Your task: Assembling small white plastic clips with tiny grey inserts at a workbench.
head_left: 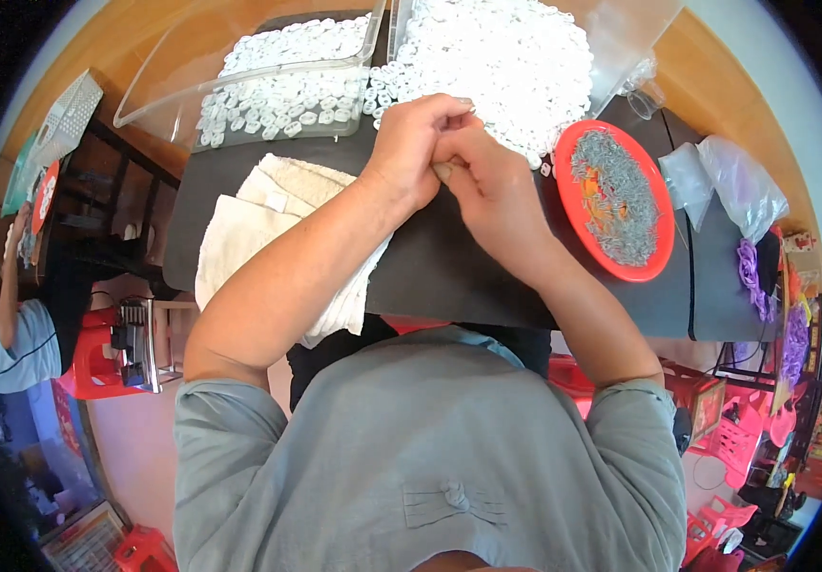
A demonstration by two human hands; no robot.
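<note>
- At bench centre: left hand point(411, 153) and right hand point(492, 186) pressed together, both grips clamped on a small tan part point(443, 172), mostly hidden.
- Judgement: keep it low over the black mat point(449, 267); pinch firmly.
- Left: folded towel point(249, 229).
- Right: round red tray point(578, 224) of grey bits, clear bags point(740, 181).
- Far: clear bin point(173, 86), white-piece pile point(506, 57).

You pinch a small pale piece point(443, 172), mostly hidden, between both hands, just before the heap of white pieces point(506, 67).
</note>
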